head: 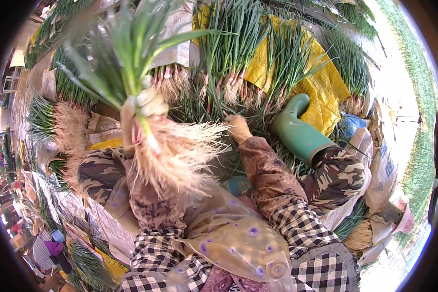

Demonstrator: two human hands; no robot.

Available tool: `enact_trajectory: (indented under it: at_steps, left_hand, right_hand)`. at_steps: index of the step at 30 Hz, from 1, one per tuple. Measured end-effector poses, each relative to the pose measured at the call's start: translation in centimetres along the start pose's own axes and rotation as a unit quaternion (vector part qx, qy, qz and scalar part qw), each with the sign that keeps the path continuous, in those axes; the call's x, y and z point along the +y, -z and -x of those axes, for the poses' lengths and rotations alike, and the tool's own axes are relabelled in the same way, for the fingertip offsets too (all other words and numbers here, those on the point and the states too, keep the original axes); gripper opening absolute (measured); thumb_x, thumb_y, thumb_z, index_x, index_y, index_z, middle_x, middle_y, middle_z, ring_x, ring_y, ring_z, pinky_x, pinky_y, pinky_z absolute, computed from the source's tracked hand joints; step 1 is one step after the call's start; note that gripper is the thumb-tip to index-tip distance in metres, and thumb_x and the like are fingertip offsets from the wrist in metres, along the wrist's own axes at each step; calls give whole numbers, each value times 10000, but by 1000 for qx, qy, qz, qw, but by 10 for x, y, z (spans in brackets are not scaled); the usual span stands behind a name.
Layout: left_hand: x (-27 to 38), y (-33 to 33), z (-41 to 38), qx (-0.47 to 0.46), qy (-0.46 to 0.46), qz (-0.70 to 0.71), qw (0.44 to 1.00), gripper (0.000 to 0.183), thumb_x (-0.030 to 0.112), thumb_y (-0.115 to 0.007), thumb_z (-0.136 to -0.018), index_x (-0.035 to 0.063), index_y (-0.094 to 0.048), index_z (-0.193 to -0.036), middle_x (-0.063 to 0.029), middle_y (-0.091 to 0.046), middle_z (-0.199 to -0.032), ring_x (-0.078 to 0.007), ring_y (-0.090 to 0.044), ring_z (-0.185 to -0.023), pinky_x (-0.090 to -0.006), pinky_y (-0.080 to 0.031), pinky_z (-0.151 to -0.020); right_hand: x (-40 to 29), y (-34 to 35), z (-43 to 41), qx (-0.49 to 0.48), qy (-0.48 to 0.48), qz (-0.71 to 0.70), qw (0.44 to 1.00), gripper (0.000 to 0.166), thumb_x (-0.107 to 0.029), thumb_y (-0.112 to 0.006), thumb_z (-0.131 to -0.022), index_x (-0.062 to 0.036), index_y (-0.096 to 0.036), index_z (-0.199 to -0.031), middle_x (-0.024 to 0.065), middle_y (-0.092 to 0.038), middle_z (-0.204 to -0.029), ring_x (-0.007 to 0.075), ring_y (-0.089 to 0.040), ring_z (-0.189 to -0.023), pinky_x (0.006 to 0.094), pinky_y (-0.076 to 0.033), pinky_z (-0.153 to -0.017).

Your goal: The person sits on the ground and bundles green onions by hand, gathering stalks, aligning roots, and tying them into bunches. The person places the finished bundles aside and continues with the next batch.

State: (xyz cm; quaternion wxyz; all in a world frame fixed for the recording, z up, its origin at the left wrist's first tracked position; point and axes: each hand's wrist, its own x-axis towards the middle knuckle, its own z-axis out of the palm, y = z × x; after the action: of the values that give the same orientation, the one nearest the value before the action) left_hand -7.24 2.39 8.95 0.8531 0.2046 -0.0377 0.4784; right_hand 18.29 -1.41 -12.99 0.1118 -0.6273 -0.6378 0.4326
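Observation:
My left hand (148, 104) is closed around a thick bunch of green garlic (153, 142), held up close to the camera. Its leaves fan upward, blurred, and its long pale roots spread to the right. Lower down, my right hand (238, 127) touches loose garlic plants (211, 106) lying between my legs; its fingers are curled, and their tips are partly hidden. Beyond it lie more garlic stalks (233, 54) with reddish stems and roots facing me, partly on a yellow woven sack (323, 87).
A green rubber boot (301, 135) on my right leg stands beside the stalks. Bundled garlic (71, 124) is stacked at left, with more (350, 69) at far right. A clear spotted plastic apron (237, 233) covers my lap. Another person (49, 250) is at lower left.

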Motion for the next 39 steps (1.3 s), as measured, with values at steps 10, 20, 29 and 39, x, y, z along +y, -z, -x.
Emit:
enact_trajectory:
  at_steps: [10, 20, 29, 39]
  left_hand:
    - [7, -35, 20, 16, -109, -158, 981, 449, 193, -650, -823, 69, -473, -1216, 24, -595, -794, -80, -557, -646, -203, -431, -580]
    - [-4, -6, 35, 0, -46, -6, 999, 362, 227, -552, -893, 82, -457, -1210, 18, -456, -773, -102, -431, -650, -465, -493, -879]
    - [-22, -44, 26, -12, -28, -83, 996, 422, 215, -598, -850, 42, -442, -1202, 15, -465, -730, -102, -435, -582, -323, -479, -655]
    - [-45, -42, 26, -4, 54, -101, 993, 489, 240, -647, -808, 7, -442, -1186, 14, -475, -680, -103, -429, -522, -276, -409, -540]
  right_hand:
    - [-22, -41, 13, -229, 61, 120, 964, 277, -295, -661, -684, -70, -695, -841, 174, -648, -761, 338, -626, -774, 408, -485, -696]
    - [-81, 7, 7, -158, 126, 123, 972, 177, -237, -589, -747, -134, -693, -847, 118, -659, -784, 299, -634, -779, 374, -492, -679]
    - [-163, 97, 0, -180, 92, -434, 878, 410, -178, -603, -864, -89, -513, -1254, 73, -618, -1101, 127, -621, -785, 252, -528, -720]
    - [-150, 235, -44, -227, 304, -774, 507, 442, -278, -539, -906, -24, -432, -1252, -10, -583, -889, 53, -541, -652, 180, -488, -565]
